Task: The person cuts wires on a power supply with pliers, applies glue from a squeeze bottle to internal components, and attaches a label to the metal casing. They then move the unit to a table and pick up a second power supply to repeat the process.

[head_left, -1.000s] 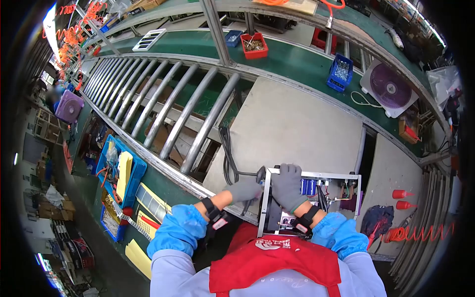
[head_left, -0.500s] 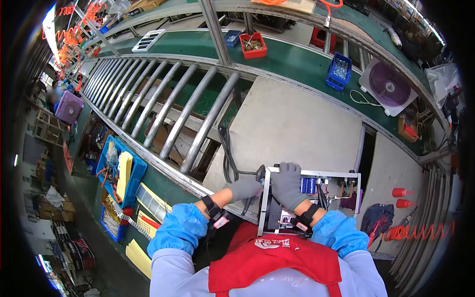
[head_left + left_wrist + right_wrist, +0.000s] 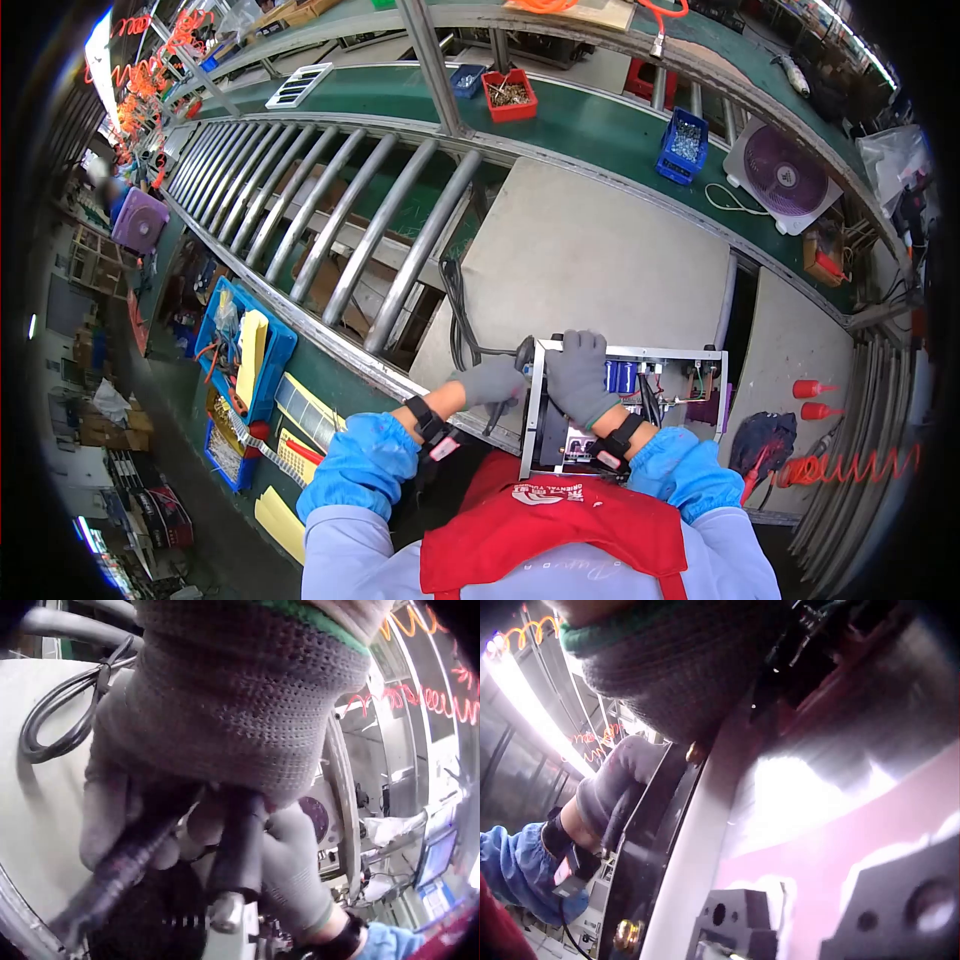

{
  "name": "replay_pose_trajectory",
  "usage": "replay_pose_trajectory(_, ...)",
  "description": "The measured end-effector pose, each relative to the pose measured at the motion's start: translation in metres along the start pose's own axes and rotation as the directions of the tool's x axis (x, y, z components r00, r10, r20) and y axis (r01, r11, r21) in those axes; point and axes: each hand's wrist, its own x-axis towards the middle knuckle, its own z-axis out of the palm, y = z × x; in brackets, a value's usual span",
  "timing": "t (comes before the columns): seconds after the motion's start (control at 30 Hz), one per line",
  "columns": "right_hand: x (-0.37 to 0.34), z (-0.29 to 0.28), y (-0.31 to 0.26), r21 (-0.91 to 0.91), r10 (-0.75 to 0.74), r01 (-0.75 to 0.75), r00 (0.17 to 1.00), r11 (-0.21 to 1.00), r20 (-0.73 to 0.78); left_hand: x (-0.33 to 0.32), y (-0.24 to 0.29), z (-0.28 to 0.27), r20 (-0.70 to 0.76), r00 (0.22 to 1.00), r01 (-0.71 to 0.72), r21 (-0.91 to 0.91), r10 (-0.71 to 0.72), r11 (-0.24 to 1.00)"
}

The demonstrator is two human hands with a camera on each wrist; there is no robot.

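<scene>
1. My left hand (image 3: 490,384) is closing its gloved fingers around a dark-handled tool (image 3: 236,855), just beside the left end of the open metal case (image 3: 660,352); it is perhaps a pair of pliers, though the close view is too blurred for me to be sure.
2. My right hand (image 3: 578,380), also gloved, is gripping the case near its upper left corner, with the fingers bending over the rim.
3. The case is lying in front of my red apron (image 3: 555,530), showing blue cylinders (image 3: 621,377) and wiring inside.
4. A black cable (image 3: 457,310) is looping across the pale desk (image 3: 600,240) and leading to a black fitting (image 3: 524,352) by the case's upper left corner.
5. Metal rollers (image 3: 350,230) are running off to the left, and a blue tray (image 3: 270,350) is standing below them.
6. Two red bottles (image 3: 815,389) are lying to the right of the case.
</scene>
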Motion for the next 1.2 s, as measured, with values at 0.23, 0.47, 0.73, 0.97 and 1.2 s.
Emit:
replay_pose_trajectory(0.23, 0.002, -0.001, 0.001, 0.012, 0.000, -0.001, 1.000, 1.000, 0.010, 0.039, -0.037, 0.031, -0.399, 0.776, -0.178, 0.604, 0.488, 0.777)
replay_pose_trajectory(0.47, 0.001, 0.001, 0.003, 0.024, -0.011, 0.012, 0.999, 1.000, -0.032, -0.006, -0.002, 0.008, -0.079, 0.977, -0.194, 0.049, 0.198, 0.980)
replay_pose_trajectory(0.73, 0.003, -0.003, 0.004, 0.032, -0.025, 0.025, 1.000, 0.999, -0.010, 0.057, -0.053, 0.038, -0.444, 0.604, -0.280, 0.660, 0.662, 0.697)
replay_pose_trajectory(0.97, 0.002, -0.002, 0.003, 0.004, -0.011, 0.011, 1.000, 1.000, 0.000, -0.002, -0.001, 0.007, -0.160, 0.948, -0.226, 0.273, 0.276, 0.935)
replay_pose_trajectory(1.2, 0.002, -0.005, 0.002, 0.023, -0.015, 0.016, 1.000, 1.000, -0.009, 0.015, -0.023, 0.026, -0.398, 0.803, -0.259, 0.439, 0.445, 0.860)
